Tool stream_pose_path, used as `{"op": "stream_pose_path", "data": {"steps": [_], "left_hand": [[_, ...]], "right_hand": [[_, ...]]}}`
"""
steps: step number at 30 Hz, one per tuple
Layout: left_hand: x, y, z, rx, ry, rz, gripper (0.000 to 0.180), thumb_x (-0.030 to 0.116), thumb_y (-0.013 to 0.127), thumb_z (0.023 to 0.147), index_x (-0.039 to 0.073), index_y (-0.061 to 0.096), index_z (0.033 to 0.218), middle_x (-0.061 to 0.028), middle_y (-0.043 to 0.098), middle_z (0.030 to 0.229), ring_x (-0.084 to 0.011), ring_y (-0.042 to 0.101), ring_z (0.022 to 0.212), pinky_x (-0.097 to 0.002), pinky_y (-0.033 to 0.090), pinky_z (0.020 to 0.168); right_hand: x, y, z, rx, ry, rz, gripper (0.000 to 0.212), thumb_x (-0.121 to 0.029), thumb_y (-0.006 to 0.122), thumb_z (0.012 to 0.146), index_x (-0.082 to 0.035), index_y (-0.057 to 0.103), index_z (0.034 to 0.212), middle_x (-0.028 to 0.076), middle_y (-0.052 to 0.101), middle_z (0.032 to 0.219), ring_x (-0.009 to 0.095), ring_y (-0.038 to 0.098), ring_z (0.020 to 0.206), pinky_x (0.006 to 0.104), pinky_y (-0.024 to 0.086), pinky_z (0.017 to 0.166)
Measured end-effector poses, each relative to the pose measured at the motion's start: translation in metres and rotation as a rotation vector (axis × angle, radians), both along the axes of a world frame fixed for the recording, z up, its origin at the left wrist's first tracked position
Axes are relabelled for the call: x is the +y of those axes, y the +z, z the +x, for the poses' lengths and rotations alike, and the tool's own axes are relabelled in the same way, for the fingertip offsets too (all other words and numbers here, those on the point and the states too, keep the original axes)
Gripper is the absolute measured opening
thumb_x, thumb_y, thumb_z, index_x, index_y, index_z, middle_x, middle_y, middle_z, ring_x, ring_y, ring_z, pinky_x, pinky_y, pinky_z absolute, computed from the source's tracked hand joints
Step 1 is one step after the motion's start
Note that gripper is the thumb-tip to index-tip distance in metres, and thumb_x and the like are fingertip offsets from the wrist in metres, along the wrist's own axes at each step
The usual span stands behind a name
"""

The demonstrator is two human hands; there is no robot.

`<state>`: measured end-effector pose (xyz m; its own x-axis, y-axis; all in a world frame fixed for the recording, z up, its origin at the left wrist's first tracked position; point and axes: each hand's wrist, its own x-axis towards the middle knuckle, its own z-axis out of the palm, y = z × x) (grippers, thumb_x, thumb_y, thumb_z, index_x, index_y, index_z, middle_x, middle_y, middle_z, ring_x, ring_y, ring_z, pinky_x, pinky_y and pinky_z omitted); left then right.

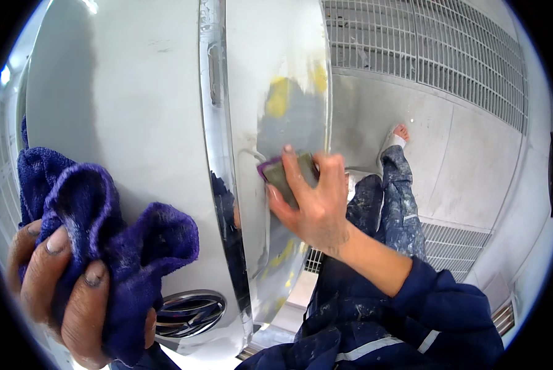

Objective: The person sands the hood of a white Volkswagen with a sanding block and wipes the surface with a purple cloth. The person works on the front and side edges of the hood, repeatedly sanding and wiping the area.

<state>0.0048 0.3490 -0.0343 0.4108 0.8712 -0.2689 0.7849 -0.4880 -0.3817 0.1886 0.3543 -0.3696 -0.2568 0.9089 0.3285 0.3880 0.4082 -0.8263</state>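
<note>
My left hand (82, 296) is closed around a bunched purple cloth (119, 246), held over the white car panel (147, 111) at the left. Fingers of my right hand (310, 200) grip a grey-green sanding block (295, 176) with a purple edge. The block is pressed against the lower body panel (252, 105), which carries a grey sanded patch (289, 129) with yellow filler spots (278, 97). Whitish wet streaks run down the panel beside the block. The block's underside is hidden against the surface.
A shiny chrome strip (215, 123) divides the two panels. A chrome oval badge (190, 313) sits low on the left panel. Metal floor grates (467, 55) lie at the upper right, by a pale floor (437, 148). My paint-spattered trouser legs (403, 203) and a bare-toed foot are at right.
</note>
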Motion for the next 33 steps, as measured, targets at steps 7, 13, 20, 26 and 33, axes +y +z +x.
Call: {"op": "stream_pose_path", "data": {"steps": [7, 13, 20, 26, 33], "left_hand": [[0.011, -0.011, -0.008, -0.081, -0.056, 0.037, 0.060, 0.047, 0.071, 0.099, 0.010, 0.064, 0.145, -0.0260, 0.063, 0.148, -0.0477, 0.063, 0.137, -0.0632, 0.045, 0.121], [0.007, 0.013, -0.009, 0.031, -0.024, 0.000, 0.064, 0.049, 0.070, 0.101, 0.006, 0.062, 0.147, -0.0282, 0.063, 0.148, -0.0479, 0.062, 0.138, -0.0633, 0.043, 0.123], [0.021, 0.028, 0.000, 0.025, 0.037, -0.128, 0.067, 0.051, 0.068, 0.103, 0.003, 0.061, 0.148, -0.0290, 0.063, 0.148, -0.0479, 0.062, 0.137, -0.0602, 0.043, 0.123], [0.018, 0.008, -0.004, -0.065, 0.045, 0.003, 0.068, 0.051, 0.066, 0.103, 0.001, 0.060, 0.148, -0.0295, 0.063, 0.147, -0.0480, 0.063, 0.136, -0.0597, 0.046, 0.121], [-0.004, 0.006, -0.028, -0.141, 0.092, 0.203, 0.076, 0.054, 0.063, 0.101, -0.004, 0.057, 0.150, -0.0297, 0.063, 0.148, -0.0451, 0.066, 0.132, -0.0552, 0.052, 0.116]], "right_hand": [[0.006, 0.000, -0.001, -0.014, -0.005, -0.004, 0.064, -0.015, 0.088, 0.077, 0.005, 0.071, 0.135, 0.022, 0.055, 0.110, 0.038, 0.055, 0.091, 0.0446, 0.051, 0.075], [0.025, -0.001, -0.016, 0.225, -0.076, -0.110, 0.057, -0.014, 0.084, 0.088, 0.009, 0.068, 0.138, 0.019, 0.057, 0.117, 0.032, 0.060, 0.095, 0.0428, 0.056, 0.081], [-0.013, -0.018, 0.066, 1.272, -0.084, -1.484, 0.066, -0.023, 0.069, 0.107, 0.001, 0.045, 0.164, 0.010, 0.068, 0.134, 0.017, 0.068, 0.112, 0.0299, 0.056, 0.095], [-0.004, -0.012, 0.062, 0.616, 0.052, -1.184, 0.065, -0.019, 0.080, 0.099, 0.001, 0.053, 0.155, 0.011, 0.069, 0.120, 0.018, 0.069, 0.101, 0.0340, 0.057, 0.092], [-0.036, 0.021, 0.038, 0.201, -0.020, -0.646, 0.084, -0.022, 0.084, 0.094, 0.001, 0.043, 0.164, 0.029, 0.040, 0.151, 0.040, 0.046, 0.132, 0.0490, 0.046, 0.110]]}}
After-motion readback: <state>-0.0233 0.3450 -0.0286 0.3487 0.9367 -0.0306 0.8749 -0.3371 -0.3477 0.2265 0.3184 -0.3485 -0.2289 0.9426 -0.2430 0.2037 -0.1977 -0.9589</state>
